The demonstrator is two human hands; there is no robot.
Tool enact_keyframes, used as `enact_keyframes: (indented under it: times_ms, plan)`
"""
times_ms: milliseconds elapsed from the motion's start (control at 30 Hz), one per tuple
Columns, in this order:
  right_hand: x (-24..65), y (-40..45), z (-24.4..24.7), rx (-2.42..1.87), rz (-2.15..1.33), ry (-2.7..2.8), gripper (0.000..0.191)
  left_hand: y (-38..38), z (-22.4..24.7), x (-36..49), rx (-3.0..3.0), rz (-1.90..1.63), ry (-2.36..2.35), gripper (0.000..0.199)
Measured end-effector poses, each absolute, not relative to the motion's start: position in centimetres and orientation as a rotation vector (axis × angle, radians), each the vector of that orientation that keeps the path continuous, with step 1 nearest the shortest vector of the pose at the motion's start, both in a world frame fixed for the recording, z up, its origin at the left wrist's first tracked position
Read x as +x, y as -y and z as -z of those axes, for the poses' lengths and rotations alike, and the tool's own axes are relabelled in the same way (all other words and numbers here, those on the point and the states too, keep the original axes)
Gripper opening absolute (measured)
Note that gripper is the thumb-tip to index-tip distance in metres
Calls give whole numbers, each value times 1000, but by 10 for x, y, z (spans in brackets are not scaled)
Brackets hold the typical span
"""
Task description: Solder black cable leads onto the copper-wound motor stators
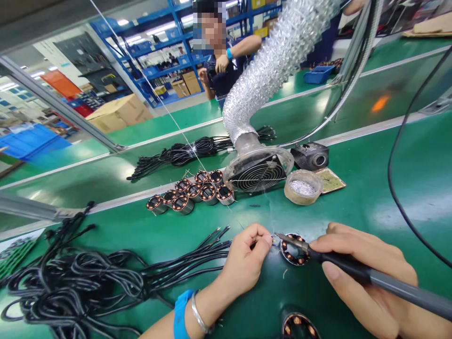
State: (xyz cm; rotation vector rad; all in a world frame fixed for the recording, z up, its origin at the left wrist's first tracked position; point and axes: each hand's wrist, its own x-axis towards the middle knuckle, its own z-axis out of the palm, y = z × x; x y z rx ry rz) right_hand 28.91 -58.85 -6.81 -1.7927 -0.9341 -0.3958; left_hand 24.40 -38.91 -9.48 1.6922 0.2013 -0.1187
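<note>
My right hand (374,278) is closed round a soldering iron (348,269). The iron's metal tip reaches left over a stator ring with copper windings (295,256), close to my left fingertips. My left hand (249,256) is pinched shut at the ring's left side. A thin strand of solder wire slants down from overhead into its fingers, which hide the end. Small coloured wire ends show just past the fingertips. Behind the left wrist fan out black cables (208,254) with stripped ends. Another copper-wound stator (299,325) stands at the bottom edge, partly cut off.
Several wound stators (181,203) cluster at the back, beside a fume fan (259,174) on a silver duct (247,101). Right of it sit a round solder tub (302,188) and a black holder (310,155). Coiled cables (84,278) cover the left. Across the bench stands another person (226,66).
</note>
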Motion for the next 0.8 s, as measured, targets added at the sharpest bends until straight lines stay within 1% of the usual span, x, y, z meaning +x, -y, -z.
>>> enact_keyframes:
  times_ms: [267,800]
  plan:
    - [289,585,66,-1817,346,934,23,388,96,244,1685,120,-207,22]
    - [291,586,63,-1789,397,926,24,388,93,244,1682,125,-205,22]
